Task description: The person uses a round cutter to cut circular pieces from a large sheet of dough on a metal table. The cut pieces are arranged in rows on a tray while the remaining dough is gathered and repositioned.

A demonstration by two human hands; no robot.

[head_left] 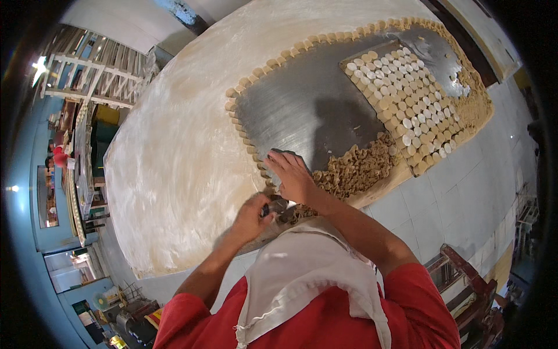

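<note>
A wide sheet of floured dough (pixel 180 134) covers the left of the table, its cut edge scalloped beside the bare metal tabletop (pixel 279 116). At the near end of that edge, my left hand (pixel 251 220) is closed round a metal tool with a dark handle (pixel 276 206); its working end is partly hidden. Just beyond, my right hand (pixel 292 176) is held palm down with fingers stretched out over the dough's edge and the metal. Whether anything lies under its palm is hidden. Crumpled dough scraps (pixel 357 171) are heaped right of my right hand.
A tray (pixel 374 109) full of round dough pieces, some floury white, sits at the table's right. More dough (pixel 474 102) lies past it. A wooden stand (pixel 459 276) is on the tiled floor at lower right; racks (pixel 96 75) stand far left.
</note>
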